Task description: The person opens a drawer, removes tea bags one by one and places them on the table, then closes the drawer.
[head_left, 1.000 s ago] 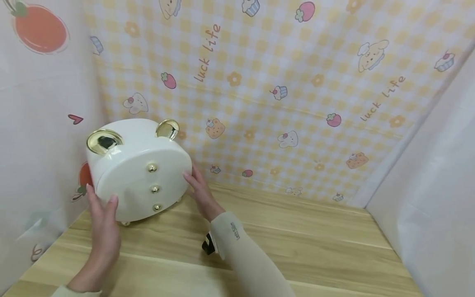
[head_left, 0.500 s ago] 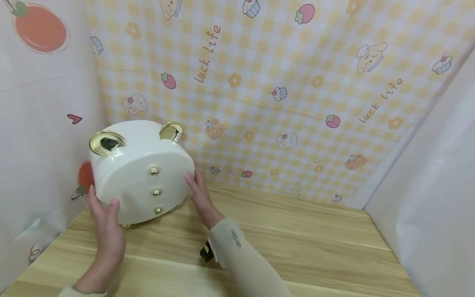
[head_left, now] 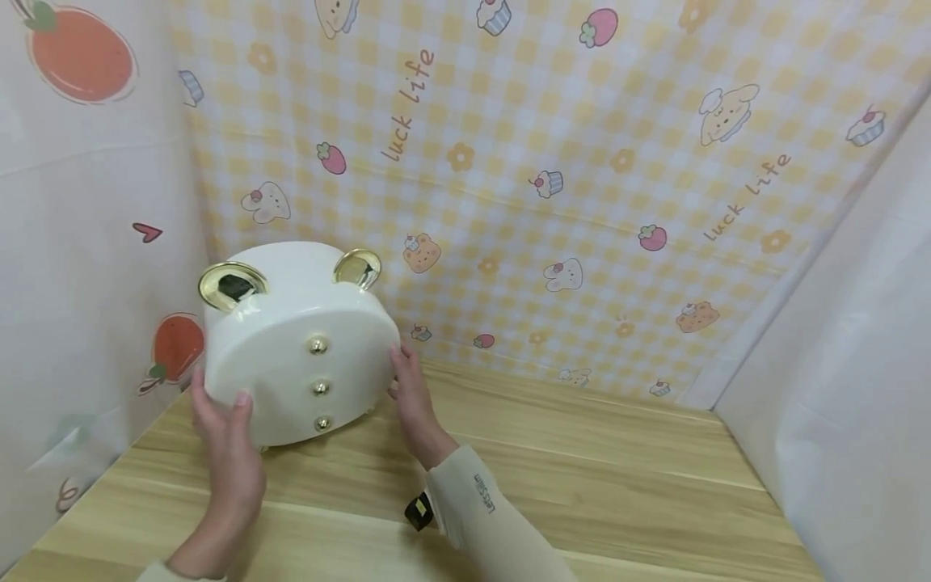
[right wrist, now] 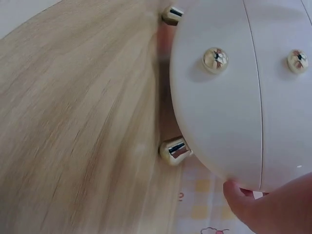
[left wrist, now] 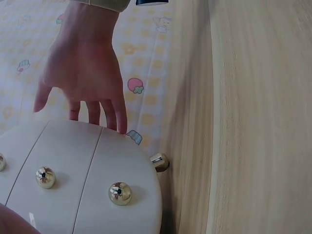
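Note:
A white oval drawer box [head_left: 284, 380] with gold ears [head_left: 233, 284] stands at the left of the table, gold knobs [head_left: 321, 388] down its front. Seams between its drawers show in both wrist views. My left hand [head_left: 236, 465] holds its left side, the thumb on the front edge. On the opposite side, my right hand [head_left: 418, 408] grips it, thumb near the front rim and the other fingers reaching behind. Short gold feet [right wrist: 175, 151] show at its underside in the right wrist view; whether they touch the table cannot be told.
The wood-grain table [head_left: 582, 477] extends to the right of the box. Behind it hangs a yellow checked curtain [head_left: 494, 218]. White curtains close off the left [head_left: 94, 242] and right [head_left: 851, 364] sides. A black device [head_left: 419, 512] sits at my right cuff.
Both hands have shifted the drawer box to the right and slightly toward me, away from the left curtain. Their hold on its two sides looks the same.

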{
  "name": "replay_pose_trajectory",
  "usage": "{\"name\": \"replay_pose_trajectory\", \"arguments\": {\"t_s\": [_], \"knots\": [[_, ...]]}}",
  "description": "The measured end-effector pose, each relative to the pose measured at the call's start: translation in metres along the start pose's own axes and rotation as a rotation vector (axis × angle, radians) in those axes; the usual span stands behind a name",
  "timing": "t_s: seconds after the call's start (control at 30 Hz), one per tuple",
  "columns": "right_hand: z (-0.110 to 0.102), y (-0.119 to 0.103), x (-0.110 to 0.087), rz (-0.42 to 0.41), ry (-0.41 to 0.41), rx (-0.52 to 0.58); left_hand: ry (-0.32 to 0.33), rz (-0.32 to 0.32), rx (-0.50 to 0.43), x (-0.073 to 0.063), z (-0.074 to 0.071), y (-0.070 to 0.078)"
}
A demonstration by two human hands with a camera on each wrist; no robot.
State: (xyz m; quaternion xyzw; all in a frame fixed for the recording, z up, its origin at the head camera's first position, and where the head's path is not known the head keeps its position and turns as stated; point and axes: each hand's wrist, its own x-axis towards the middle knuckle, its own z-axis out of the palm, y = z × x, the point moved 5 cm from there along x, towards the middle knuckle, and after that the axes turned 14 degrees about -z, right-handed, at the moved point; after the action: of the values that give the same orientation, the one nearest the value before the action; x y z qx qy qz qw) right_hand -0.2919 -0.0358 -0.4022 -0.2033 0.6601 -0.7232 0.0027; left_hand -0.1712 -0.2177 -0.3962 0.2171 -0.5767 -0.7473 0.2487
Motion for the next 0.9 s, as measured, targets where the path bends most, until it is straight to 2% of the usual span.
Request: {"name": "replay_pose_trajectory", "arguments": {"t_s": [0.13,0.3,0.47,0.67,0.9], "knots": [[-0.010,-0.002,-0.006,-0.002,0.027,-0.037,-0.008,0.003,0.010,-0.003,0.003,-0.004],[-0.019,-0.007,-0.020,-0.007,-0.009,-0.033,-0.028,0.009,-0.011,-0.005,0.007,-0.006],[-0.028,-0.013,-0.032,-0.012,-0.033,-0.033,-0.060,-0.023,-0.015,-0.007,0.013,-0.007],[-0.042,-0.019,-0.049,-0.036,-0.096,-0.095,-0.086,-0.052,-0.002,-0.012,0.023,-0.010],[-0.063,-0.025,-0.062,-0.053,-0.126,-0.150,-0.156,-0.087,0.038,-0.019,0.039,-0.016]]}}
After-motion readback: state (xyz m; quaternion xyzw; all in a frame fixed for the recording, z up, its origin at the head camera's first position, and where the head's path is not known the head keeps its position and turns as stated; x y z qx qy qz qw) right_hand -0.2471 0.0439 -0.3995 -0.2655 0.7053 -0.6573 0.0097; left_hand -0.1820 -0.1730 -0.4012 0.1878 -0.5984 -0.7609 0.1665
